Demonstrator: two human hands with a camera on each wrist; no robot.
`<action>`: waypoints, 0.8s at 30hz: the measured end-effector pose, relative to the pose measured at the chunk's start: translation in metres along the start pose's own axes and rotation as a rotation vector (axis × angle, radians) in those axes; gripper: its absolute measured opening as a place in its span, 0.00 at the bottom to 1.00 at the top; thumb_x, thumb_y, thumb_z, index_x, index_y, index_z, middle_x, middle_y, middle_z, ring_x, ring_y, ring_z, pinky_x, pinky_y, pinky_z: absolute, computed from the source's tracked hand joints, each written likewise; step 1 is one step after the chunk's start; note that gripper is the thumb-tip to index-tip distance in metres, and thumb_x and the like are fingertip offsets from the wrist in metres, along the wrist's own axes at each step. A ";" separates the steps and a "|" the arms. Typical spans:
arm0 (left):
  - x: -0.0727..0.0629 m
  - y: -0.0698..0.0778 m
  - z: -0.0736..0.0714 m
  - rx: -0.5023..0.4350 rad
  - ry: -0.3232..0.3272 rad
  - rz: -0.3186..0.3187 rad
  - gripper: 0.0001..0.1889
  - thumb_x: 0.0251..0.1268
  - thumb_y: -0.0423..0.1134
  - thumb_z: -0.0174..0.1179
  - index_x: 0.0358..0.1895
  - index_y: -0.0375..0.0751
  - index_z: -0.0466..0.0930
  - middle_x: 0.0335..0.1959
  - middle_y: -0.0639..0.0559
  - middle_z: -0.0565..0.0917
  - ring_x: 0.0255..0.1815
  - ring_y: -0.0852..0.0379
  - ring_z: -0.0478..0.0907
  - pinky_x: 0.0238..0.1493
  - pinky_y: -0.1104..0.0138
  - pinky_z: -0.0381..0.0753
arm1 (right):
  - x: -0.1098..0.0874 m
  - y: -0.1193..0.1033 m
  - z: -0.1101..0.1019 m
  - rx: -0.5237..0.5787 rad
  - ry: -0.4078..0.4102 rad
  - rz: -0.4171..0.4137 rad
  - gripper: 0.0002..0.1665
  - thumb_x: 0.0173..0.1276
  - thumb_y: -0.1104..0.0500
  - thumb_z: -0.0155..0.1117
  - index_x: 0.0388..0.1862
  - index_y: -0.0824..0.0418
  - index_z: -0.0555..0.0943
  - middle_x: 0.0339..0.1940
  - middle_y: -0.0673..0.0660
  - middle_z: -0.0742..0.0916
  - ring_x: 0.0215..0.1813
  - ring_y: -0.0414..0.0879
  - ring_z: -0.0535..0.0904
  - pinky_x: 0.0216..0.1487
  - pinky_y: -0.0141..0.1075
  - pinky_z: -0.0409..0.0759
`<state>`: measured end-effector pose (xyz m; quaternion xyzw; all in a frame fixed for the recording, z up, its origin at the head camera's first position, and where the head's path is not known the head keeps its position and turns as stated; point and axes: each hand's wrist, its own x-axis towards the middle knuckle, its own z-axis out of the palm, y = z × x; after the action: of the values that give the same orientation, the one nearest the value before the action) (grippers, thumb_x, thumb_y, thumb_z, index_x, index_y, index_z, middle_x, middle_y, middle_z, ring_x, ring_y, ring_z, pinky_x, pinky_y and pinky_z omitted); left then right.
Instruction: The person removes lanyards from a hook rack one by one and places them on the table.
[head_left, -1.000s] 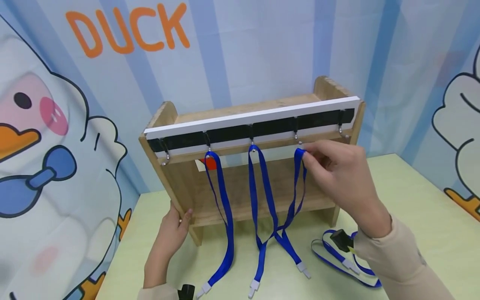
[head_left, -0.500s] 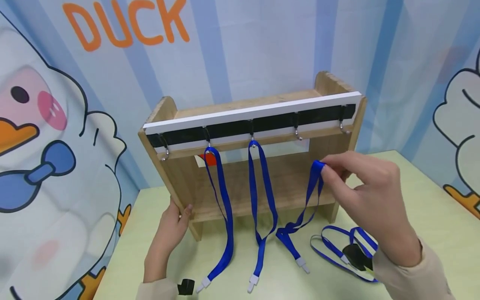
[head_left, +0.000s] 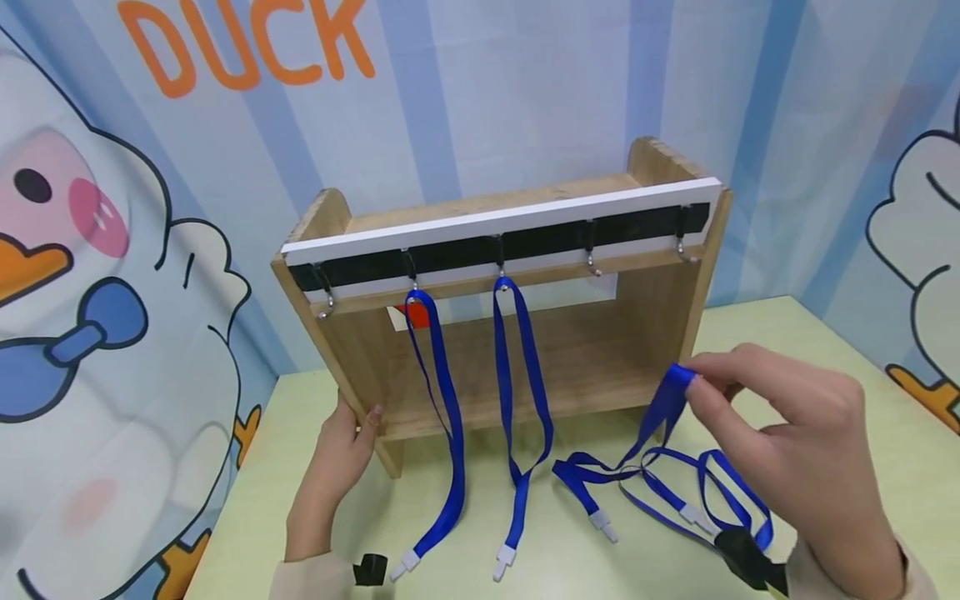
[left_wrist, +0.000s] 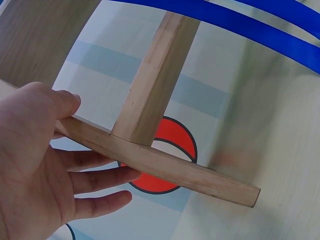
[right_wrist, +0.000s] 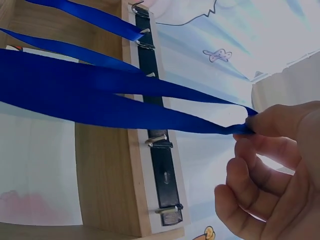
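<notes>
My right hand (head_left: 795,442) pinches the looped top of a blue lanyard (head_left: 663,408) between thumb and fingertips, to the right of the wooden shelf's lower front. This strap trails down to the table, its white clip lying there. In the right wrist view the pinched loop (right_wrist: 190,120) stretches away from the fingers (right_wrist: 270,120). My left hand (head_left: 341,458) grips the left side panel of the wooden shelf (head_left: 330,350), thumb in front and fingers on the outer side, as the left wrist view shows with the hand (left_wrist: 45,160) around the panel's edge.
Two more blue lanyards, a left one (head_left: 450,417) and a middle one (head_left: 528,367), hang from hooks on the black strip (head_left: 457,262). Hooks at the far left (head_left: 325,304) and far right (head_left: 682,247) are bare. Another lanyard (head_left: 723,454) lies coiled on the table (head_left: 787,333).
The pinched lanyard has come away from the fourth hook, moving right and down with my right hand toward the table. My left hand stays on the shelf's side.
</notes>
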<state>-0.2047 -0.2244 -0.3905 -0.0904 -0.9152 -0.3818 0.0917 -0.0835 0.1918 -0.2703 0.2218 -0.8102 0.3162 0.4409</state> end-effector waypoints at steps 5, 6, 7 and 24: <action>0.000 -0.001 0.000 0.003 0.002 -0.003 0.30 0.83 0.40 0.46 0.76 0.30 0.46 0.68 0.23 0.68 0.63 0.31 0.75 0.59 0.41 0.78 | -0.011 0.002 -0.009 -0.034 -0.066 0.013 0.12 0.54 0.74 0.72 0.35 0.61 0.88 0.28 0.48 0.87 0.30 0.31 0.79 0.38 0.18 0.76; 0.000 -0.001 0.000 0.002 0.002 -0.001 0.30 0.83 0.40 0.46 0.76 0.30 0.46 0.68 0.23 0.68 0.63 0.31 0.75 0.59 0.41 0.78 | -0.013 0.002 -0.011 -0.043 -0.086 0.016 0.13 0.54 0.74 0.72 0.35 0.60 0.88 0.28 0.47 0.87 0.30 0.31 0.79 0.38 0.18 0.77; 0.000 -0.002 0.000 0.001 0.003 0.000 0.30 0.83 0.40 0.46 0.76 0.30 0.46 0.68 0.23 0.68 0.62 0.31 0.75 0.58 0.42 0.78 | -0.014 0.003 -0.013 -0.045 -0.106 0.017 0.14 0.53 0.75 0.73 0.35 0.59 0.87 0.29 0.47 0.87 0.29 0.32 0.80 0.38 0.18 0.77; 0.001 -0.001 0.001 -0.001 -0.001 -0.007 0.31 0.83 0.42 0.46 0.77 0.32 0.45 0.69 0.24 0.68 0.62 0.32 0.76 0.56 0.42 0.80 | -0.026 0.041 -0.022 -0.080 -0.559 0.112 0.16 0.57 0.66 0.78 0.36 0.45 0.86 0.30 0.33 0.80 0.31 0.31 0.74 0.23 0.27 0.75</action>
<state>-0.2062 -0.2242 -0.3916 -0.0874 -0.9154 -0.3825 0.0895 -0.0833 0.2381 -0.2962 0.2375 -0.9232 0.2344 0.1905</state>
